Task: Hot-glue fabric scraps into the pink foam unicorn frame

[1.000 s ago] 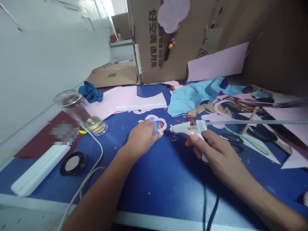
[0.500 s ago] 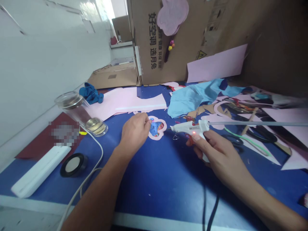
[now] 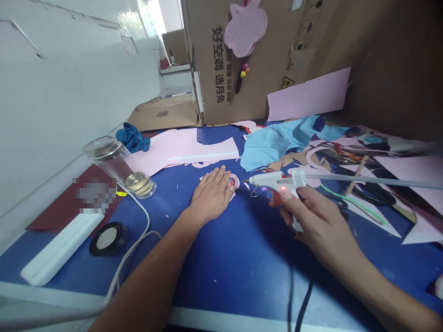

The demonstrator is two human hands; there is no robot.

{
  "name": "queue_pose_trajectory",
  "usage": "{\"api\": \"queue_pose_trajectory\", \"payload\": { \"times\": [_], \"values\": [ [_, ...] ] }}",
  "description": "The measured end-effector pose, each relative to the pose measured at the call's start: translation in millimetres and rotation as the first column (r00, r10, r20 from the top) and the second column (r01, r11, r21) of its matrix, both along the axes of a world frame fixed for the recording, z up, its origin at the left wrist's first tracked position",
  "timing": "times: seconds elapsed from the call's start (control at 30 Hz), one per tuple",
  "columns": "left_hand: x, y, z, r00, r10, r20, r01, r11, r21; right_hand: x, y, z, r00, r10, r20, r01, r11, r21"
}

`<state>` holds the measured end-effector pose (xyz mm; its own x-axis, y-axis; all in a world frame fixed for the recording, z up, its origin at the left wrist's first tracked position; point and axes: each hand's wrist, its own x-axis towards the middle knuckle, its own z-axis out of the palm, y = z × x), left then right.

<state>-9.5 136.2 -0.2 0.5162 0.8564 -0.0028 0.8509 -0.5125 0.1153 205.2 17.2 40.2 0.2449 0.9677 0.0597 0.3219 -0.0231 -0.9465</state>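
Observation:
My left hand [image 3: 212, 194] lies flat with fingers stretched out, pressing down on a small pink flower-shaped cutout [image 3: 234, 183] with a blue and red piece on it; only the cutout's right edge shows. My right hand [image 3: 311, 216] is wrapped round a white hot glue gun [image 3: 277, 181] whose red light is on. The gun's nozzle points left, a short way right of the cutout, and a clear glue stick [image 3: 367, 180] sticks out behind it. All of this rests on a blue table [image 3: 228, 258].
A glass jar [image 3: 119, 166] lies tilted at the left, with a white block [image 3: 57, 249], a black round lid [image 3: 108, 238] and a white cable [image 3: 136, 230] near it. Pink sheets [image 3: 183, 146], blue paper [image 3: 277, 140], scissors [image 3: 375, 193] and scraps crowd the back and right. A cardboard box [image 3: 249, 60] stands behind.
My left hand has gone from pinching the cutout's left edge to lying flat over it. The glue gun has shifted slightly right and up.

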Motion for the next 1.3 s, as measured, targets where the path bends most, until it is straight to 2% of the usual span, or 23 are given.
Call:
{"api": "queue_pose_trajectory", "payload": {
  "times": [0.23,1.07,1.3],
  "values": [
    [0.3,0.0,1.9,1.0,-0.003,-0.015,0.004,1.0,0.009,2.6,0.0,-1.6,0.999,0.018,-0.045,-0.019,1.0,-0.016],
    [1.3,1.5,1.7,0.999,-0.018,-0.04,0.018,1.0,0.008,0.2,0.5,1.4,0.999,0.044,-0.023,-0.044,0.999,0.006],
    [-1.1,3.8,1.7,0.998,0.018,0.06,-0.014,0.998,-0.06,1.9,0.8,-0.4,0.999,0.032,-0.032,-0.032,1.0,0.0]
  ]
}}
